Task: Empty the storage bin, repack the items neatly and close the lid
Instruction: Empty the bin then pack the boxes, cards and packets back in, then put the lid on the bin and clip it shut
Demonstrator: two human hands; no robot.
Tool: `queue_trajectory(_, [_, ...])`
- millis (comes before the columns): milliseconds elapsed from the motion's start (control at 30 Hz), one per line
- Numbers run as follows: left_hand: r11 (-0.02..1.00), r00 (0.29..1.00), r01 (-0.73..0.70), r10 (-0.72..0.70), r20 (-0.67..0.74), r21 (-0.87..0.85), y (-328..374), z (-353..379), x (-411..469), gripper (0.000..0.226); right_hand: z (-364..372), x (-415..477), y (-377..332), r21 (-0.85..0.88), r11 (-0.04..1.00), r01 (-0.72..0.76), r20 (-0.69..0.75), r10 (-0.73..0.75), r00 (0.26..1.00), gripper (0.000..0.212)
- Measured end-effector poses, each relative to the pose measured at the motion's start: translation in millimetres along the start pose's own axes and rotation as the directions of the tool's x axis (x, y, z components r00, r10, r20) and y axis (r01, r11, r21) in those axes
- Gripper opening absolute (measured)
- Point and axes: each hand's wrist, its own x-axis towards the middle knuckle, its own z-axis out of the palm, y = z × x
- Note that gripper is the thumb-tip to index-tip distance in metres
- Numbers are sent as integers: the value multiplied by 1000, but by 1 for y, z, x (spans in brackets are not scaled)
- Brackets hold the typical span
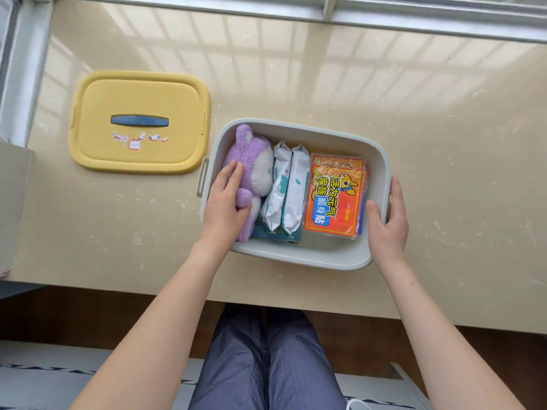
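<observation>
The pale grey rectangular plastic bin (299, 259) is showing a smooth, matt finish; the yellow rounded plastic lid (118, 93) is looking smooth with a soft sheen, its blue-grey handle (139, 120) shining glossier, and the torn paper stickers (134, 142) are lying flat on it; the purple plush toy (251, 150) is showing fuzzy cloth pile; the white film packs (291, 184) are glinting, lightly crinkled; the orange-red printed sachets (334, 199) are gleaming in glossy wrap; the cream polished tabletop (414, 99) is reflecting light in bars, faintly scuffed; the blue-grey trousers (266, 365) are showing thin, finely creased cloth.
</observation>
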Motion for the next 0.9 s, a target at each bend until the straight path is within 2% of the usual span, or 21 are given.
queue_trajectory(167, [999, 999, 40, -39, 30, -9, -1, -1, 5, 75, 0, 0, -3, 44, 998, 34, 12, -34, 999, 61])
queue_trajectory(267, [998, 998, 51, -49, 40, -37, 1, -4, 4, 76, -1, -1, -4, 27, 999, 39, 5, -39, 999, 62])
queue_trajectory(433, [998, 998, 50, -51, -22, -36, 4, -2, -2, 71, -1, -1, -5, 0, 999, 41, 8, -41, 999, 63])
queue_trajectory(533, [997, 998, 63, -63, 7, -38, 6, -2, 0, 71, -1, -1, -5, -8, 999, 41, -5, -41, 999, 63])
queue_trajectory(633, [999, 1000, 10, -9, 11, -36, 9, -16, -2, 74, -1, -2, -7, -24, 999, 36, -6, -36, 999, 64])
queue_trajectory(733, [997, 993, -70, 65, -102, -43, 8, -33, -10, 76, 0, -2, -6, -23, 999, 32, -9, -32, 999, 67])
queue_trajectory(833, [997, 982, 39, -50, -184, -61, -4, -39, -11, 81, 0, 0, -5, -14, 1000, 21, -6, -21, 1000, 70])
queue_trajectory(900, [985, 977, 124, -142, -159, -118, -11, -36, -10, 79, 0, 0, -6, 3, 1000, 12, -7, -12, 1000, 73])
